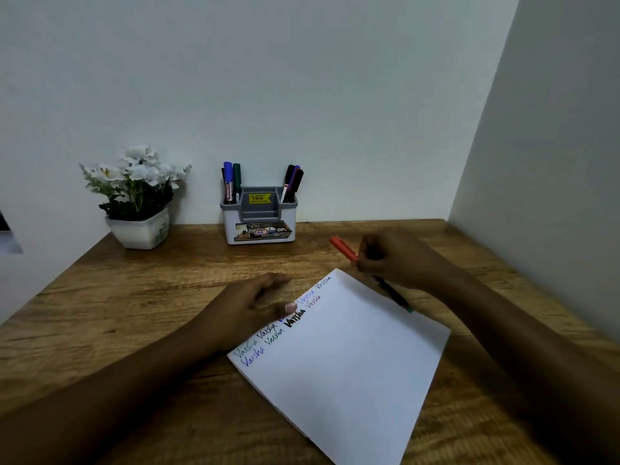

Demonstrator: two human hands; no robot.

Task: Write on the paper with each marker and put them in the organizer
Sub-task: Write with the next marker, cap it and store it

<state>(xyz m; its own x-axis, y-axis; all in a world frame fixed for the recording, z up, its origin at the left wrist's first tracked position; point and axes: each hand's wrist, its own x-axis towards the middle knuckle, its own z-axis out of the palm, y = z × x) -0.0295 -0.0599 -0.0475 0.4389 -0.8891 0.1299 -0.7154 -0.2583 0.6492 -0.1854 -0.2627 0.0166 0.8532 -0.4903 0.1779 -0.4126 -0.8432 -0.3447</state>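
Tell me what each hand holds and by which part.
The right hand grips a marker around its middle, and its orange end sticks out above the fist. The left hand holds nothing and rests at the edge of the paper.

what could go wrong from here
Smudging: the left hand rests on the written lines at the paper edge, so fresh ink might smear.
Stray marks: the right hand holds the marker with its lower end near the paper's edge.
Crowding: both side slots of the organizer already hold markers, so insertion might jostle them.
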